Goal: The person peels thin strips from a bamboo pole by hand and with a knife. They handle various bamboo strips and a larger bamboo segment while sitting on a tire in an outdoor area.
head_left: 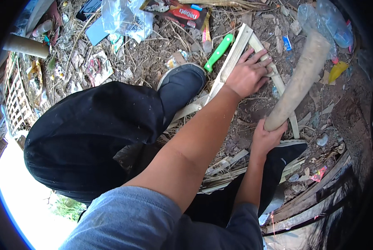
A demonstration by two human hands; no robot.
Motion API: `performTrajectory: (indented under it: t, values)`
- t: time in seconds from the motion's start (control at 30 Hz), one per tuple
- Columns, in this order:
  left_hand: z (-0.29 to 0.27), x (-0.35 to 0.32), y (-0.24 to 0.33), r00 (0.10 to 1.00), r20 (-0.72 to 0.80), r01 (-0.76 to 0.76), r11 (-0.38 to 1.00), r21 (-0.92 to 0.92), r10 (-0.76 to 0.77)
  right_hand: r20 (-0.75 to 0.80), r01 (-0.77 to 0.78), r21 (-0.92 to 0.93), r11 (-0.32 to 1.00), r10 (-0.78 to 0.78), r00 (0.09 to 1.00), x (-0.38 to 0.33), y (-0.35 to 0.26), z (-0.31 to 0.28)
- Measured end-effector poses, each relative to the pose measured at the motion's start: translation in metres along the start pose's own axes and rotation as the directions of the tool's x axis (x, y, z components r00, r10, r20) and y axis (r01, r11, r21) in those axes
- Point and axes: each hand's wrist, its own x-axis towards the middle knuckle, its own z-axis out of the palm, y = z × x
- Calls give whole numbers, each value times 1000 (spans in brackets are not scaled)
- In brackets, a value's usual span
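My right hand [267,137] is closed round the lower end of a thick, pale wooden stick [299,81], which slants up to the right. My left hand [249,74] rests with spread, outstretched fingers over a split wooden strip [278,85] on the ground. A second pale strip [236,52] meets it at the top, so the two form a narrow, upturned V. Just left of the strips lies a green-handled knife [219,53]; its blade cannot be made out.
My dark shoes [182,81] flank the work spot on littered soil. Plastic bags [126,18], wrappers [186,14] and a blue flat piece [96,32] lie at the far side. A clear bottle [334,23] is at the far right. Several split strips [224,166] lie between my feet.
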Motion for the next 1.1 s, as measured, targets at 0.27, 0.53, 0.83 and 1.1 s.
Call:
performTrajectory:
  t: [0.27, 0.53, 0.83, 1.1]
  values:
    - [4, -19, 4, 1000, 11, 21, 1000, -9, -20, 198, -22, -125, 992, 46, 979, 2, 3, -5]
    - [-2, -3, -6, 999, 34, 12, 997, 78, -15, 48, 10, -96, 995, -6, 999, 9, 2, 4]
    - [2, -9, 5, 999, 36, 24, 1000, 13, -25, 20, -86, 19, 996, 86, 996, 0, 9, -3]
    - [2, -10, -2, 998, 34, 44, 999, -12, -43, 83, -141, 24, 990, 138, 987, -19, 9, -8]
